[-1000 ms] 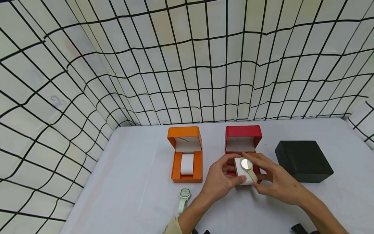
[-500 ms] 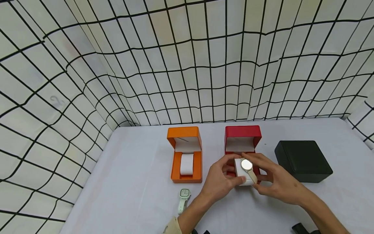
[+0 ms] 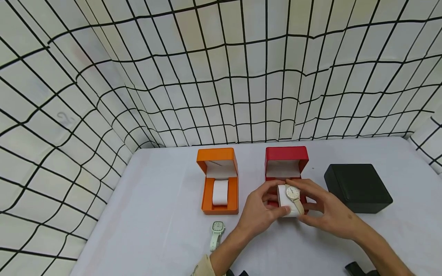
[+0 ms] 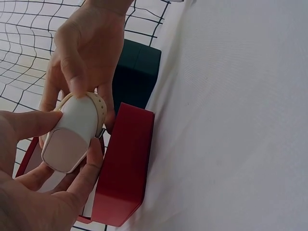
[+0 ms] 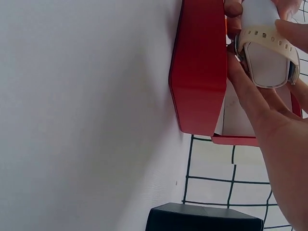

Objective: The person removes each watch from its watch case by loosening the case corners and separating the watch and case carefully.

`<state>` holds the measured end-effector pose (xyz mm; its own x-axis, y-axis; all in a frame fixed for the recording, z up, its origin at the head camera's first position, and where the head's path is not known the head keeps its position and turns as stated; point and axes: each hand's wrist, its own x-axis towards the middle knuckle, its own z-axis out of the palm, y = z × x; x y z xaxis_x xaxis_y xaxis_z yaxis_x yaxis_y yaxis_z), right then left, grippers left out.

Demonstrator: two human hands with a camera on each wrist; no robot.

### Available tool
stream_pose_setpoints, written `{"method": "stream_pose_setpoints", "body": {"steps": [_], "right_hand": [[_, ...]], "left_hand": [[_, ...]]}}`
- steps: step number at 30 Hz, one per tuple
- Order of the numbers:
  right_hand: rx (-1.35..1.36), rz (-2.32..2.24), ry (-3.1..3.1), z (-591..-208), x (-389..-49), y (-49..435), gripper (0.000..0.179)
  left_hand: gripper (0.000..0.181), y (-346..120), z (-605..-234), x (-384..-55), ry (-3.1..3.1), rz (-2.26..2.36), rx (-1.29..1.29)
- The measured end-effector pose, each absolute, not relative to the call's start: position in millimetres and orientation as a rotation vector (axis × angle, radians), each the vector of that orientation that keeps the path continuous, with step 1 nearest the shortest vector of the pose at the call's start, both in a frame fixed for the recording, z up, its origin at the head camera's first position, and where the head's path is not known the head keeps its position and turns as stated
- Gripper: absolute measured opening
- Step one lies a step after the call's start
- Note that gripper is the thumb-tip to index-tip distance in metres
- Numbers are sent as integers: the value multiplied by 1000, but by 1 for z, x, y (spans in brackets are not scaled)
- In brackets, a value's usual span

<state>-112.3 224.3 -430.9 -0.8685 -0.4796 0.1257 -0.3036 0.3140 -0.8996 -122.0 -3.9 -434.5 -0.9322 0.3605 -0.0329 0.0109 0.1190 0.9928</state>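
A cream-strapped wristwatch (image 3: 293, 194) is wrapped round a white watch cushion (image 3: 285, 200), held up over the open red watch box (image 3: 287, 154). My left hand (image 3: 259, 209) grips the cushion's left end between thumb and fingers, as the left wrist view shows. From the other side, my right hand (image 3: 328, 211) holds the watch and its strap against the cushion, thumb near the strap holes. In the right wrist view the perforated strap (image 5: 269, 38) runs over the cushion's underside. My hands hide much of the red box's base.
An open orange watch box (image 3: 221, 210) with a white cushion inside stands to the left. A mint-green watch (image 3: 217, 232) lies beside my left forearm. On the right sits a closed dark green box (image 3: 357, 188). Black grid mesh (image 3: 224, 76) on white walls rises behind the table.
Both hands keep nearly the same pose. The watch has tilted slightly, and the glare on its face has gone, so the dial now shows.
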Motion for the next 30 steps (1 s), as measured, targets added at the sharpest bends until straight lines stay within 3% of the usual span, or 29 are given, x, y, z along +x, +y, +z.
{"method": "stream_pose_setpoints", "body": {"steps": [4, 14, 30], "right_hand": [[-657, -1654, 2424, -431, -112, 221, 69], [-527, -1689, 2583, -429, -112, 212, 9], [-553, -1649, 2568, -428, -111, 213, 10]], "left_hand": [[56, -3, -435, -121, 2128, 1902, 369], [55, 0, -436, -119, 2123, 1969, 391], [58, 2, -437, -119, 2129, 1948, 425]]}}
